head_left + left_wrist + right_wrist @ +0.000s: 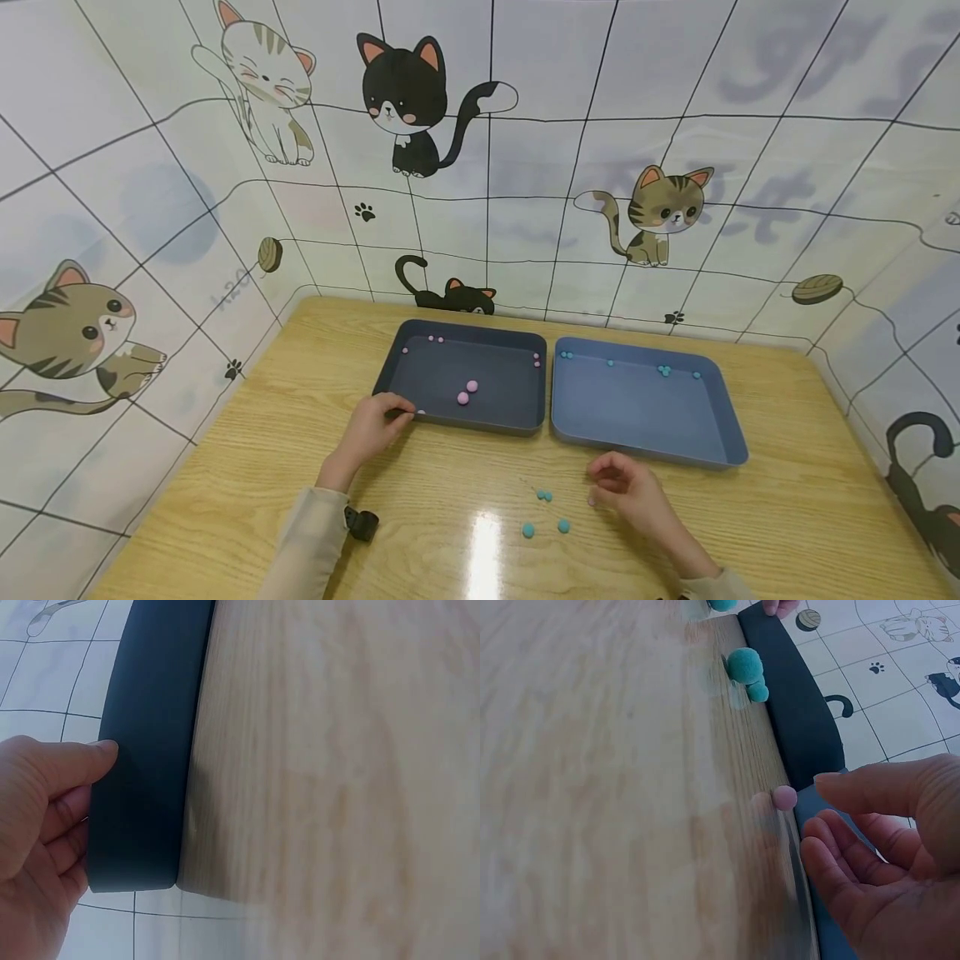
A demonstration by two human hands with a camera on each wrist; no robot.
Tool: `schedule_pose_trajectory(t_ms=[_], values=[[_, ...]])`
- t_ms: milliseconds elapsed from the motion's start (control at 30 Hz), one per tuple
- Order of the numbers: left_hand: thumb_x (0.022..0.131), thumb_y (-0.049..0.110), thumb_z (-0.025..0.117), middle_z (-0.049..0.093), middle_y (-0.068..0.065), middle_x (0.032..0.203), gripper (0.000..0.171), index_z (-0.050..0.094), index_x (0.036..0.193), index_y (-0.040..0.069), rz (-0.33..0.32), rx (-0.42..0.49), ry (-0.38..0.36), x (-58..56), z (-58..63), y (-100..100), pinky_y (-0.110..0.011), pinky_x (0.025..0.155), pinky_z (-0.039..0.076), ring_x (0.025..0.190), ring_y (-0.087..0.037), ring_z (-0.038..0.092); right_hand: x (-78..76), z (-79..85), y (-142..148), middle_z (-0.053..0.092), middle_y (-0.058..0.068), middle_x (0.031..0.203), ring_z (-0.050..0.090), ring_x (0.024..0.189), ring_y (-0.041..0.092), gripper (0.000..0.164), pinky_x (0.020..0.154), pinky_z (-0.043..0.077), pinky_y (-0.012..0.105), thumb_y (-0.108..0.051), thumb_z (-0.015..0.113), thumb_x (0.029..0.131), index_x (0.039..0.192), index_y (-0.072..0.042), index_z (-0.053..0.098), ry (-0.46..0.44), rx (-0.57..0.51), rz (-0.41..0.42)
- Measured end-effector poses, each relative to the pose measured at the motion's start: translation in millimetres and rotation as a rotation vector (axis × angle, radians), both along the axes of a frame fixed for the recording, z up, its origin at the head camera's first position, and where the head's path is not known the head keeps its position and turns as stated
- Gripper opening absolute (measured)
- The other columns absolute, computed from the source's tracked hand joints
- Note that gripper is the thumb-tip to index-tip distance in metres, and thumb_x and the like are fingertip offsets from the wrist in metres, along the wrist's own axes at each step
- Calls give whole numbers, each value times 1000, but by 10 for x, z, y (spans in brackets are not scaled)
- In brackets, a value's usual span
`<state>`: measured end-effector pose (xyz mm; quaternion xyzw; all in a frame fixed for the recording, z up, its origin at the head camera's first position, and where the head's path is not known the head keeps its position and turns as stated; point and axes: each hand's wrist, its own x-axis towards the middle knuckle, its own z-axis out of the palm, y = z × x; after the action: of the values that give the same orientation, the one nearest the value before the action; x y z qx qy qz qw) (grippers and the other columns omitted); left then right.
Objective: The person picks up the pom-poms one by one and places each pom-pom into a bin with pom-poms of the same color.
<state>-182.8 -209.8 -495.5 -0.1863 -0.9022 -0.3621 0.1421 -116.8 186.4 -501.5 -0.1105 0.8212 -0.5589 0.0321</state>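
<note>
My left hand [375,429] is at the front left corner of a dark tray [480,423], thumb and fingertips meeting at the rim. A tiny pale piece [421,412] shows just beyond those fingertips. In the left wrist view the thumb [105,750] overlaps the rim, while the other fingertips are hidden behind the wall; I cannot tell whether they hold anything. Over the table before the blue tray [645,408], my right hand [633,492] has loosely bent fingers with nothing between them. A small pink pompom [784,798] lies beside its thumb and fingertips.
Two small teal pompoms [543,496] and two larger teal pompoms [564,526] lie left of the right hand. Inside the dark tray are several pink pompoms [472,387]; several small teal pompoms [664,370] are in the blue tray. A cat-patterned wall [525,250] stands behind the table.
</note>
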Motion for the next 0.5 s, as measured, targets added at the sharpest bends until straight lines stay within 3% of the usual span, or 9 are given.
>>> schedule_pose_trajectory(t_ms=[200,500], values=[[79,-2,71,68,-5,85,9,72,84,5,-11,-22,-32,-3,33,0,-37,70,54,79,-21,65,-6,-11,20,62,18,96,60,87,8,25,74,52,24,7,72,74,95,5,60,20,17,90],[80,1,71,69,-3,84,7,73,84,6,-48,-42,-120,-70,73,6,-38,76,53,81,-19,65,-14,-15,9,63,14,96,59,86,11,25,72,53,25,9,72,73,95,4,61,42,69,115]])
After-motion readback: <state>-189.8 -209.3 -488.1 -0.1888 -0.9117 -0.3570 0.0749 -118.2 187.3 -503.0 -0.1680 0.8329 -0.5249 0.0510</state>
